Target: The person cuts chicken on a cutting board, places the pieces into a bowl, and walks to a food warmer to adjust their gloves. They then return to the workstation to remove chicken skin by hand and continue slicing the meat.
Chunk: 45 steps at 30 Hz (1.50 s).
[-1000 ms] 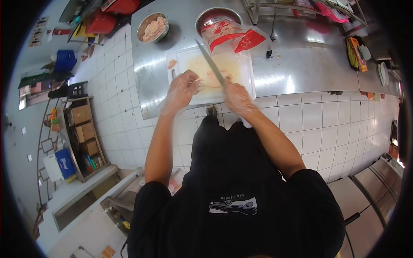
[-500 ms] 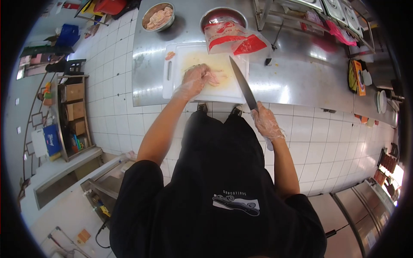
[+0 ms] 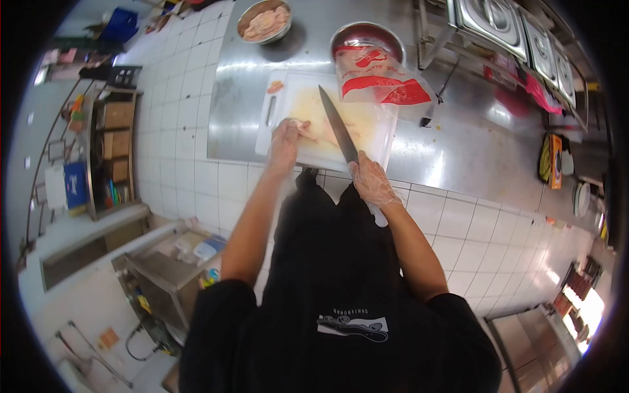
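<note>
On the stainless steel tabletop [image 3: 458, 141] lies a white rectangular plastic cutting board [image 3: 373, 141], and everything else sits around it. The left hand [image 3: 285, 139], in a clear glove, presses flat on the pale raw chicken piece [image 3: 313, 130] at the board's near left side, its grip closed over the meat. The right hand [image 3: 371, 182], also gloved, hangs off the board's near edge, its grip wrapped around the handle of a long steel kitchen knife [image 3: 337, 124], blade slanting across the board. A red-and-clear plastic bag [image 3: 380, 77] overlaps the board's far right corner, beside a round metal bowl of chicken [image 3: 265, 21]

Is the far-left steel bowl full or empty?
Partly full: the steel bowl holds pale raw meat pieces covering its bottom, rim showing around them.
</note>
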Each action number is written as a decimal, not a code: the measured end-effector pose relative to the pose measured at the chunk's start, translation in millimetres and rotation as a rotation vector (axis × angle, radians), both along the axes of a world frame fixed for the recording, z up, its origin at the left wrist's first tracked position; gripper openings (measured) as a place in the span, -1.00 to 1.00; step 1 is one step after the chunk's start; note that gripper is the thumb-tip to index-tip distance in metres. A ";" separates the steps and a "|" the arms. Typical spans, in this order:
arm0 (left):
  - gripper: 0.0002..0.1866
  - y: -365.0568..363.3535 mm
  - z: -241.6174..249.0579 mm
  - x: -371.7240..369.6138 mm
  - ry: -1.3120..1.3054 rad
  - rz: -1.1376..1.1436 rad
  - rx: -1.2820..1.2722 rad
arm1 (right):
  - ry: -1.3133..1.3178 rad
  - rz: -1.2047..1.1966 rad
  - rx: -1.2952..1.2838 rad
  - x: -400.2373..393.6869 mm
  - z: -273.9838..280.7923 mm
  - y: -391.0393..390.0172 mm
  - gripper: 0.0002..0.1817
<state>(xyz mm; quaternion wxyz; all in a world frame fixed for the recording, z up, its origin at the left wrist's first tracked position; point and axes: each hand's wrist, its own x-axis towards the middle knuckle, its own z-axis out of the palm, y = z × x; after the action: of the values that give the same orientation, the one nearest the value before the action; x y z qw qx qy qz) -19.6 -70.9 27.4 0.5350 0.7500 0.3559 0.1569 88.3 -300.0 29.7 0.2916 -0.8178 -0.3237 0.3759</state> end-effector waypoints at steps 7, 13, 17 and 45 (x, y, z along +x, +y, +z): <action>-0.70 7.8 -41.8 8.7 -0.422 0.285 -0.949 | 0.040 -0.076 -0.073 -17.8 13.0 5.8 -0.70; -0.73 27.6 -4.2 2.2 -0.167 0.174 -0.670 | 0.040 -0.105 -0.062 -24.0 14.2 9.1 -0.68; -0.59 1.4 46.9 21.7 0.103 -0.162 -0.306 | 0.074 -0.183 0.061 -16.0 10.9 -14.4 -0.66; -0.84 -22.0 33.3 37.8 0.152 -0.585 0.213 | -0.144 -0.018 -0.042 44.0 24.7 -92.8 -0.64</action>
<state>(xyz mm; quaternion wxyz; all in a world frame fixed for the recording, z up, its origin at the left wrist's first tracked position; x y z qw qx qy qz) 18.2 -93.0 60.7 0.4478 0.8819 0.1457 -0.0236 132.4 -392.7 54.4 0.2539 -0.8515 -0.3288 0.3201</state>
